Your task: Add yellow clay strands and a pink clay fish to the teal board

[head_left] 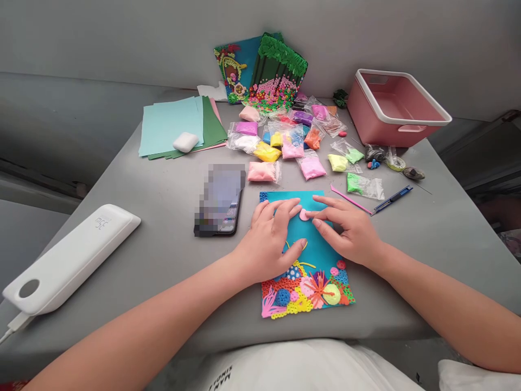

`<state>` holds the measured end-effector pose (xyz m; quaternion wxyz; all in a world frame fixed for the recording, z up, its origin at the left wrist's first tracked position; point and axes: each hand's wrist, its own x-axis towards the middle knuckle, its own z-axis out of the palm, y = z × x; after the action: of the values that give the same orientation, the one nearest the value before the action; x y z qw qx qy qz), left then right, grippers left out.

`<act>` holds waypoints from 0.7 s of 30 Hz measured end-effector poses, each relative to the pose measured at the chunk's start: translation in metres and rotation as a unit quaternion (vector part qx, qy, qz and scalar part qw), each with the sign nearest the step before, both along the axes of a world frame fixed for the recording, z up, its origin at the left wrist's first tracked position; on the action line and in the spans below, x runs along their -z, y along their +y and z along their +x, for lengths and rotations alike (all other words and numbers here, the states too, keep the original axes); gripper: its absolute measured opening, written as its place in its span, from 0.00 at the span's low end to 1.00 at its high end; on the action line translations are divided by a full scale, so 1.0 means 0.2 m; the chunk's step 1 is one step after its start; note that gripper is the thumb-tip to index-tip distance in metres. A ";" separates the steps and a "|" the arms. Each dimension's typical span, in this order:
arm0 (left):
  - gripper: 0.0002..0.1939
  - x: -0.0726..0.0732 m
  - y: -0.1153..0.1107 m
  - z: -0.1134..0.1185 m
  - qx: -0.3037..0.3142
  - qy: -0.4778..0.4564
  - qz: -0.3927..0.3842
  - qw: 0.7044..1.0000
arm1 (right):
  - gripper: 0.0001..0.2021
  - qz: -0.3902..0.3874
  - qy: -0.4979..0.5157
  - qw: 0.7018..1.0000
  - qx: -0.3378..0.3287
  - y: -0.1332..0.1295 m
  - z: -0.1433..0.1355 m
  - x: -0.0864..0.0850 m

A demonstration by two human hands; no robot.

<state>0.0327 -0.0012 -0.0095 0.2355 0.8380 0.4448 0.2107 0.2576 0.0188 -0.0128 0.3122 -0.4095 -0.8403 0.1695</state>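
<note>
Two hands [266, 236] [352, 228] flank a pink disc [303, 215]; shirt [301, 369] reads "MAN".

The card [319, 251] is bright blue, its lower part crowded with red, orange, yellow, pink and blue, including a blue patch with white dots. The clay disc [303, 215] is pale pink. The thin stick [350, 199] is a stronger pink. The tub [386, 127] is dusky pink with a white rim, the table [154, 255] grey, the paper sheets [171, 122] light blue, green and pink.
</note>
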 end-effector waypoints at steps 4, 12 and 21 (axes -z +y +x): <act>0.30 0.00 0.00 0.00 0.004 0.000 0.003 1.000 | 0.10 0.037 -0.021 0.999 -0.013 0.00 0.00 0.00; 0.30 0.00 0.00 0.00 0.007 0.005 0.003 1.000 | 0.10 0.044 -0.034 0.998 -0.020 0.00 0.00 0.00; 0.30 0.01 0.00 0.00 0.007 0.004 0.011 1.000 | 0.11 0.053 -0.040 0.997 -0.026 0.00 -0.01 0.00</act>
<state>0.0323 -0.0011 -0.0110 0.2259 0.8443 0.4379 0.2106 0.2559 0.0182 -0.0137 0.2952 -0.3770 -0.8701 0.1167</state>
